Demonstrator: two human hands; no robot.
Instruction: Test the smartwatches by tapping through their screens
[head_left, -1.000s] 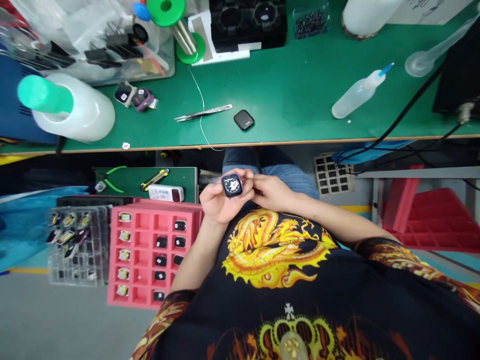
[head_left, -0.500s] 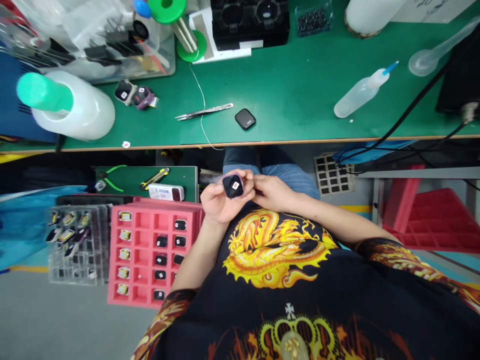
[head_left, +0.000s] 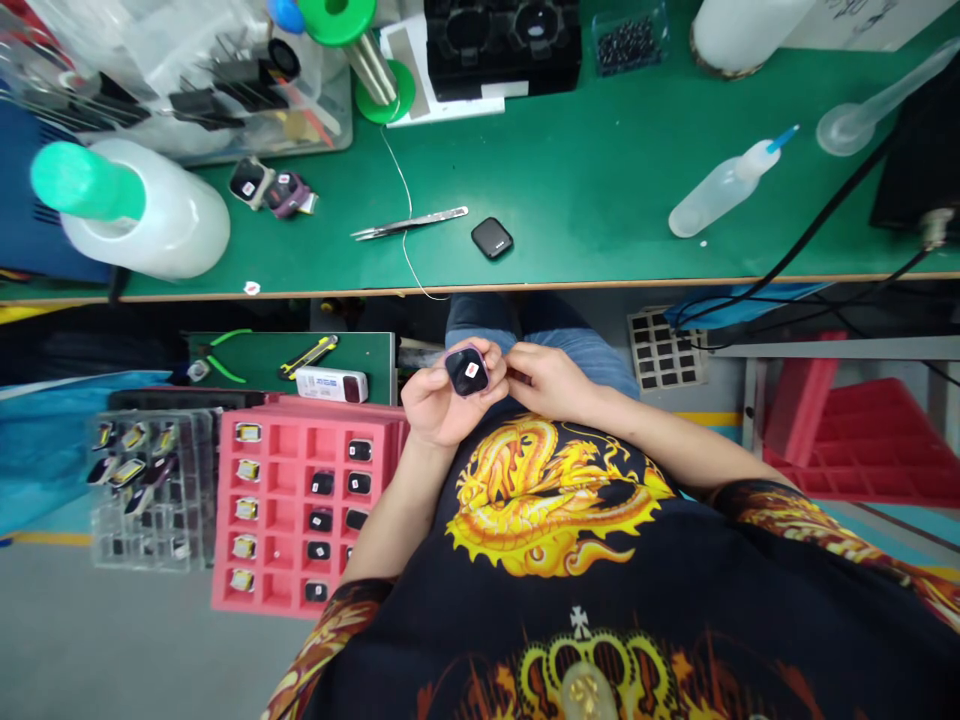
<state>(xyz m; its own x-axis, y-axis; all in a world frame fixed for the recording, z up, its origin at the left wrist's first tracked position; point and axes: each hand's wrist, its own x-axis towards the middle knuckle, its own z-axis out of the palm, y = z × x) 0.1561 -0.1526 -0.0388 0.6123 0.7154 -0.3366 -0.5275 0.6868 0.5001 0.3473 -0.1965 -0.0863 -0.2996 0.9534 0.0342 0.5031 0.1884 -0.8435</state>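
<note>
My left hand (head_left: 442, 405) is closed around a small square watch case (head_left: 466, 371) with a purple rim, its black face turned up and a white sticker with a red mark on it. My right hand (head_left: 551, 382) is right beside it over my lap, fingers curled in near the left fingertips. Whatever the right fingers pinch, if anything, is hidden. On the green bench ahead lies a black square watch piece (head_left: 492, 238). Metal tweezers (head_left: 410, 224) rest to its left, across a thin strand of wire. Two more watch cases (head_left: 271, 190) sit farther left.
A pink foam tray (head_left: 281, 520) with watch parts is at my left, beside a clear tray (head_left: 142, 500). A green-capped bottle (head_left: 172, 225), solder spool (head_left: 367, 70) and dropper bottle (head_left: 712, 195) are on the bench. A utility knife (head_left: 309, 357) lies on a lower board.
My right hand has shifted very slightly, its fingers a little more bent. The watch case stays in my left hand, and the bench items have not moved.
</note>
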